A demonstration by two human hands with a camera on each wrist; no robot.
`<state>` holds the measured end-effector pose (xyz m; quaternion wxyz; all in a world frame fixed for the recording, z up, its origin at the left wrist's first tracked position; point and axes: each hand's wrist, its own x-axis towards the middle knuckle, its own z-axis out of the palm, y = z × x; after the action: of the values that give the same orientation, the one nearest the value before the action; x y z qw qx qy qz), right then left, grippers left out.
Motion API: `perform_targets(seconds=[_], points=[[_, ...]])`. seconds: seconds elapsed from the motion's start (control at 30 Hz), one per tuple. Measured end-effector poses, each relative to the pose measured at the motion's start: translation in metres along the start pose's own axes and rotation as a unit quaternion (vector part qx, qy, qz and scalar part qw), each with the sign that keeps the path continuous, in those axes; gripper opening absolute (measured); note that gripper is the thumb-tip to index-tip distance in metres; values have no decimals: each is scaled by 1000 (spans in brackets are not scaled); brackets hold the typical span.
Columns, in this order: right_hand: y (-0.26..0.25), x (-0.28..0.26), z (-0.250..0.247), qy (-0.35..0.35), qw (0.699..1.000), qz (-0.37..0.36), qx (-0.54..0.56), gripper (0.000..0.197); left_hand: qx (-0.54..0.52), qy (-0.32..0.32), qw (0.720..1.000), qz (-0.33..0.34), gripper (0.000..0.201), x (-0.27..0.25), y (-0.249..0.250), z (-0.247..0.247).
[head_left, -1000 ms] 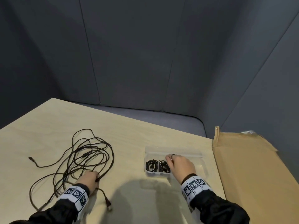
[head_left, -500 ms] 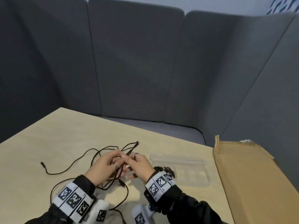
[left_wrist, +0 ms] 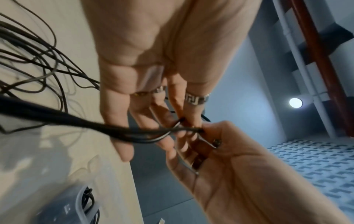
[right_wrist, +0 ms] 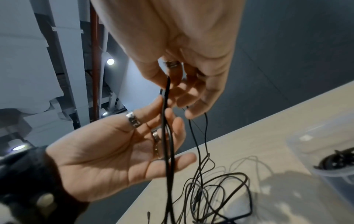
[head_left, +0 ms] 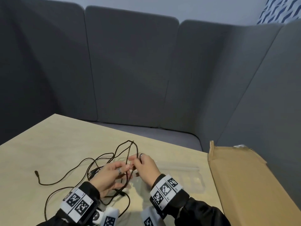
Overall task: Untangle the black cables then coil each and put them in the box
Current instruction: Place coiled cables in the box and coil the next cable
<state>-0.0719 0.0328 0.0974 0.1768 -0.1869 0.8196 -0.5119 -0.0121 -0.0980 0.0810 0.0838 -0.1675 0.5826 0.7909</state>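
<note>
A tangle of black cables (head_left: 104,167) is being held up above the pale wooden worktop (head_left: 53,144) by both hands, with several strands being lifted into a tall loop while the rest are lying spread on the surface. One strand is being pinched between thumb and forefinger of the right hand (head_left: 146,168), its other fingers (right_wrist: 208,92) being kept loosely curled. The left hand (head_left: 110,175) is being held palm-up with its fingers (right_wrist: 172,130) spread and nearly straight, and a bundle of strands is being draped across them (whether any is actually being gripped there cannot be told). A free cable end (head_left: 36,172) is lying to the left on the worktop. The clear plastic box (head_left: 187,178) is sitting just right of the hands, with coiled cables (right_wrist: 337,160) already lying in one compartment. A flattened cardboard sheet (head_left: 244,185) is lying beyond it.
</note>
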Motion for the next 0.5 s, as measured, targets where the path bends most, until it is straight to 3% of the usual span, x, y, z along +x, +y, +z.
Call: perform_targets(seconds=[0.13,0.2,0.27,0.4,0.5], points=[[-14,-9,-39,62,975,32,210,28,-32,141,987,62,22,17,8,-27],[-18,-14,-70,87,950,28,299,26,4,214,972,92,24,25,12,-57],[-21,-17,-102,142,937,16,320,27,71,274,954,100,26,32,16,-89],[-24,-28,-142,242,914,-27,324,26,259,404,871,109,26,43,19,-150],[-29,-39,-143,231,924,-38,303,26,416,437,797,4,27,42,20,-161]])
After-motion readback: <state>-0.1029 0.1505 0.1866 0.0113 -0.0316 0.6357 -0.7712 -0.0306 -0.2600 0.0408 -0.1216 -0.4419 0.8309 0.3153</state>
